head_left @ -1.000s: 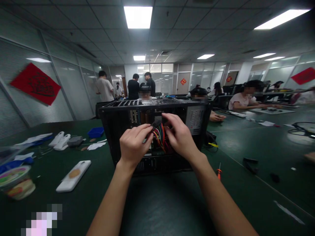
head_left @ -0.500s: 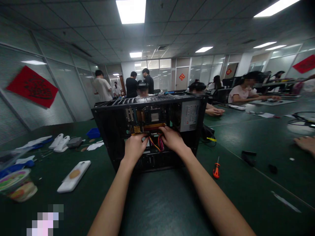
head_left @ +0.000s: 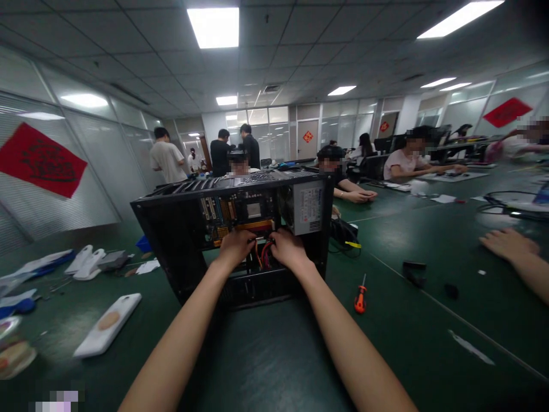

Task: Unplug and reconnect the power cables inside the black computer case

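A black computer case stands on the table with its open side facing me. Inside it show a motherboard and a silver power supply. Both my hands reach into the case at the motherboard's lower edge. My left hand has its fingers pinched; what lies in them is hidden. My right hand is closed by the red and orange cables, whose upper ends run to its fingertips. The cables hang between the two hands, and their connectors are not visible.
An orange screwdriver lies right of the case, with small black parts beyond it. On the left are a white phone-shaped object and a grey block. Another person's hand rests at the right; co-workers sit opposite.
The camera view has swung right, so everything sits further left. The case looks slightly more turned. My hands remain inside it, fingertips a little closer together at the cables.
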The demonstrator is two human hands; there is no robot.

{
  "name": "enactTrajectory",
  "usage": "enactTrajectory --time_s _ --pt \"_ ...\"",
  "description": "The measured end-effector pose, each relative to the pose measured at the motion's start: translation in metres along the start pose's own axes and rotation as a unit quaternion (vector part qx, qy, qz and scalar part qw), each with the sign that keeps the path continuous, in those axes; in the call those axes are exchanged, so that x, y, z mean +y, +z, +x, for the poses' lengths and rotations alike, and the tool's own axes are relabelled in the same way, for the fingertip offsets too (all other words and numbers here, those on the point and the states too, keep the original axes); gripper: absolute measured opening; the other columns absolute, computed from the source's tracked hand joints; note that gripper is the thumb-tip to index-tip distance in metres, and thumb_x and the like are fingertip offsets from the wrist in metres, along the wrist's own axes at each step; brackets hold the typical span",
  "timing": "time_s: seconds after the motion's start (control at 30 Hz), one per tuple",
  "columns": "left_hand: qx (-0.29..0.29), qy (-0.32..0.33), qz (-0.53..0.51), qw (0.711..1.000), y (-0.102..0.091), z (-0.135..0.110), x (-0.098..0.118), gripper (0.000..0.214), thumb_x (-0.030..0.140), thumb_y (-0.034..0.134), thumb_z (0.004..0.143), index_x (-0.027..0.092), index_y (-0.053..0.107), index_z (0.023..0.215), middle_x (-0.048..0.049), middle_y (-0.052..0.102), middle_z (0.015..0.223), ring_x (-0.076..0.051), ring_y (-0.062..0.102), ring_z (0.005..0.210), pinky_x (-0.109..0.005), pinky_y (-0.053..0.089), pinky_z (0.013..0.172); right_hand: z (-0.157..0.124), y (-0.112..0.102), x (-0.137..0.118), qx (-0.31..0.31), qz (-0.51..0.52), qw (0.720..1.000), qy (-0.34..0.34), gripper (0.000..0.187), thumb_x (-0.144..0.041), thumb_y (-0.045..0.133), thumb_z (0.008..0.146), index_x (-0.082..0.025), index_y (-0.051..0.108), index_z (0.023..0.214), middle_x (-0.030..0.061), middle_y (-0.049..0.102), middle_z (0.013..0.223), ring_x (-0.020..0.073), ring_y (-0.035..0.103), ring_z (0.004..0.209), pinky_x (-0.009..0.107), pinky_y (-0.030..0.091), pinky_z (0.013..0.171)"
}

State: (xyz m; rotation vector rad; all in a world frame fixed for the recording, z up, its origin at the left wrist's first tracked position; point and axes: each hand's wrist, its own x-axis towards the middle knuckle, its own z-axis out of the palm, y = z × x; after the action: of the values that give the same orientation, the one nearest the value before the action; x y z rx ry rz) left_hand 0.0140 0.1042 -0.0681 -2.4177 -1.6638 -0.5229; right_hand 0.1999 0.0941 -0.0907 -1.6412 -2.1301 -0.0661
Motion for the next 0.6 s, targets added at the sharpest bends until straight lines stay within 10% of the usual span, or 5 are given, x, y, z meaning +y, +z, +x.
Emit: enactTrajectory --time_s 0.6 --pt "0.03 -0.068 0.015 0.997 0.015 -0.004 -0.003 0.027 0.032 0.063 0.089 0.031 0.075 0.113 -0.001 0.074 0.116 -0.023 0.069 0.103 -0.029 0.051 0.079 0.003 0.004 0.001 -0.029 0.018 0.999 -0.019 0.025 -0.031 0.056 0.09 -0.022 0.072 0.108 0.0089 0.069 0.114 0.0226 0.065 0.103 0.028 0.047 0.077"
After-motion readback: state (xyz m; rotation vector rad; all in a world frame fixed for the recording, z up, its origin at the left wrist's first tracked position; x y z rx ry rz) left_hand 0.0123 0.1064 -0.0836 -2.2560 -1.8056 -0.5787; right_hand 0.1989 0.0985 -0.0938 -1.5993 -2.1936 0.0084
